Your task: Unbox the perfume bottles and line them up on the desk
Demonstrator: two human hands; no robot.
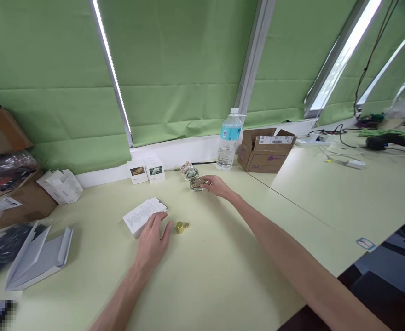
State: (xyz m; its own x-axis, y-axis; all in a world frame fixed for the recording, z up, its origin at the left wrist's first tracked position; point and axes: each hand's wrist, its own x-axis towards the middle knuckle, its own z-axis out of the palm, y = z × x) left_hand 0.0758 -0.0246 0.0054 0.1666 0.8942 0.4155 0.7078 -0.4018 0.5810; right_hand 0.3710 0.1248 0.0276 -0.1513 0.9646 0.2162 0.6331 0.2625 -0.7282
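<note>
My right hand (216,185) reaches far across the table, its fingers closed on the near side of a small clear glass bottle (196,185). Just behind it stand more small glass bottles (190,173) in a row, with something coloured in them. My left hand (154,236) lies with its fingers apart at the near right edge of a white printed box (143,215); whether the fingertips press on the box I cannot tell. A gold cylindrical cap (179,227) stands right of my left thumb, with a smaller gold piece (187,225) beside it.
Two small white boxes (146,171) stand by the wall. A water bottle (228,140) and an open brown carton (266,151) are at the back right. Open white packaging (40,262), a white carton (60,186) and brown boxes (33,197) lie at the left.
</note>
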